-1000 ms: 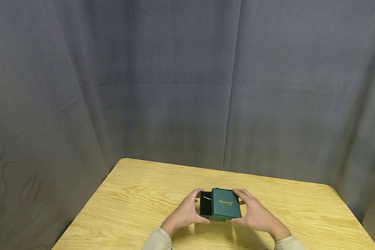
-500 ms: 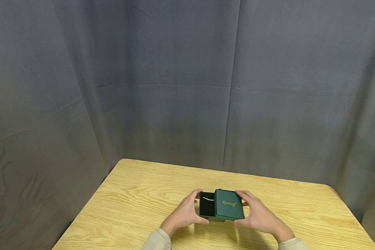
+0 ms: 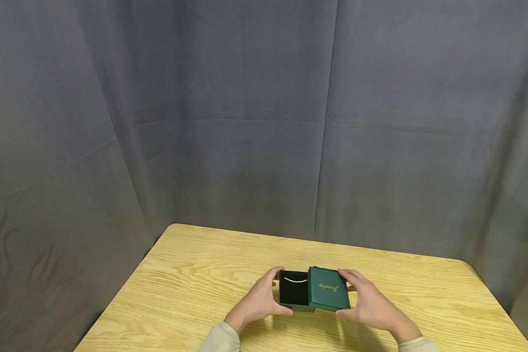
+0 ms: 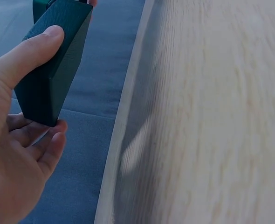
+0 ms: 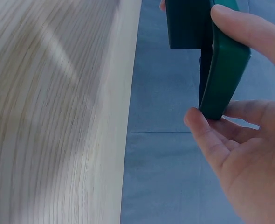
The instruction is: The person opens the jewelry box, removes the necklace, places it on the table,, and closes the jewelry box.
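Observation:
My left hand (image 3: 259,297) grips the base of a dark green jewelry box (image 3: 294,294) between thumb and fingers; its inside is black, with a thin pale chain-like strand (image 3: 296,280) across the far part. In the left wrist view the thumb presses the near side of the box base (image 4: 58,60), fingertips under its end. My right hand (image 3: 374,304) holds the green box lid (image 3: 329,289), gold lettering on top, by its near and far edges. The lid sits shifted right, overlapping the base's right part. In the right wrist view the lid (image 5: 226,70) tilts beside the base (image 5: 189,23).
Both hands and the box are above a light wood-grain table (image 3: 211,254), over its near half. Grey curtains (image 3: 246,146) hang behind the table and at its sides.
My right hand has moved right with the lid, sliding it farther off the base. More of the black inside and the pale strand shows. My left hand has hardly moved.

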`<state>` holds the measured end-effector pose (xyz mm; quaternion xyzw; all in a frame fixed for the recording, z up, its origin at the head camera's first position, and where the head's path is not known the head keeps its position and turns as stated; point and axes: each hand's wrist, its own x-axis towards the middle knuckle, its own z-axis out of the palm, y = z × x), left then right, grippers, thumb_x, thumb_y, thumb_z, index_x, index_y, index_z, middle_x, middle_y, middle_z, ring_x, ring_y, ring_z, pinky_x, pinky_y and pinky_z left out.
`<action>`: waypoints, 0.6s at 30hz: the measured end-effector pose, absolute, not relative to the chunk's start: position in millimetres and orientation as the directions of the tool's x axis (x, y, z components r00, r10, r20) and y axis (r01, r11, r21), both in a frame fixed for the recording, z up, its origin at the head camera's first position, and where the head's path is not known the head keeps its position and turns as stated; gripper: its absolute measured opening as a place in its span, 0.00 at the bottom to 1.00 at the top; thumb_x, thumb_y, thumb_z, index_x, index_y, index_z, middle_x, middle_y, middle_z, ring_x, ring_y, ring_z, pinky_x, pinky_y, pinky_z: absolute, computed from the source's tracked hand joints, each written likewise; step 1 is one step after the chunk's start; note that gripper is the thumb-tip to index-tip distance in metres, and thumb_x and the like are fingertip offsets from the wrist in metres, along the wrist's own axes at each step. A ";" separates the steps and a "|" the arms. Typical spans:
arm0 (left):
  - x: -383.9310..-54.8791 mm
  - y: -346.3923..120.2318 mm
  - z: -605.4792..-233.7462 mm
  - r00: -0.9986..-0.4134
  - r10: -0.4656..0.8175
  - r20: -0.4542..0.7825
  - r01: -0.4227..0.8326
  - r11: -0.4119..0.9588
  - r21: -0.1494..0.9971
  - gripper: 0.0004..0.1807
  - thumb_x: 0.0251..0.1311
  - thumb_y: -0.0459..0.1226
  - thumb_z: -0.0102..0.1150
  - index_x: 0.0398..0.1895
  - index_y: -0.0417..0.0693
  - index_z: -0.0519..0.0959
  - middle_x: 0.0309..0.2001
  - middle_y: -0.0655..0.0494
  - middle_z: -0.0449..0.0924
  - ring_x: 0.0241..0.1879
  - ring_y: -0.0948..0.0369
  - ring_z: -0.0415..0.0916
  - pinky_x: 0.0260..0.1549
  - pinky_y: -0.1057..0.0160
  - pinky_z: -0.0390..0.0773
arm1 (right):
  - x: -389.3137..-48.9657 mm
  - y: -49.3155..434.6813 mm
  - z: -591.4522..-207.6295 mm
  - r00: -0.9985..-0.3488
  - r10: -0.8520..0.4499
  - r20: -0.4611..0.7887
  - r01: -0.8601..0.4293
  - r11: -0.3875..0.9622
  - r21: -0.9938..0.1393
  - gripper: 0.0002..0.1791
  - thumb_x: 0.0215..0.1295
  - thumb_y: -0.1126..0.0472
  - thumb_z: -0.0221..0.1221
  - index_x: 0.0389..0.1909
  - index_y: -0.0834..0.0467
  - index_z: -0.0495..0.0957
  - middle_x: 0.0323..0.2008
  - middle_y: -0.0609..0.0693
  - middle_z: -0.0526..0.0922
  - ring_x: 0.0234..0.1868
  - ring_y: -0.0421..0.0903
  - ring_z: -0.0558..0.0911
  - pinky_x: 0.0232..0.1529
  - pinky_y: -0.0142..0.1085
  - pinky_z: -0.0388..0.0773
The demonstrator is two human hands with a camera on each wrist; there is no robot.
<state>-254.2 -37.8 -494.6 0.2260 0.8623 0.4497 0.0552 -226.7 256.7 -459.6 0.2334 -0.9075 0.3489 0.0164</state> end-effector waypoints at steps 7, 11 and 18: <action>-253.9 -40.1 -495.3 -0.894 0.437 0.101 0.339 0.509 0.791 0.56 0.38 0.50 0.77 0.70 0.47 0.56 0.66 0.47 0.60 0.57 0.49 0.68 0.49 0.52 0.73 | -226.6 264.6 -461.9 -0.911 -0.380 0.158 -0.389 0.672 -0.630 0.53 0.43 0.49 0.74 0.67 0.66 0.59 0.63 0.60 0.64 0.48 0.55 0.78 0.45 0.47 0.77; -254.2 -40.8 -495.8 -0.894 0.439 0.088 0.329 0.512 0.794 0.56 0.38 0.51 0.77 0.71 0.47 0.56 0.67 0.46 0.60 0.58 0.49 0.68 0.50 0.52 0.72 | -225.9 268.2 -462.6 -0.910 -0.378 0.169 -0.396 0.677 -0.621 0.53 0.44 0.49 0.74 0.67 0.67 0.59 0.62 0.61 0.64 0.47 0.56 0.79 0.44 0.47 0.77; -254.1 -41.0 -495.6 -0.895 0.439 0.077 0.316 0.506 0.803 0.58 0.38 0.51 0.77 0.71 0.45 0.54 0.68 0.45 0.59 0.58 0.47 0.67 0.51 0.50 0.72 | -224.9 274.8 -463.4 -0.922 -0.359 0.143 -0.367 0.698 -0.614 0.53 0.43 0.48 0.74 0.67 0.68 0.60 0.63 0.62 0.64 0.48 0.55 0.78 0.44 0.46 0.77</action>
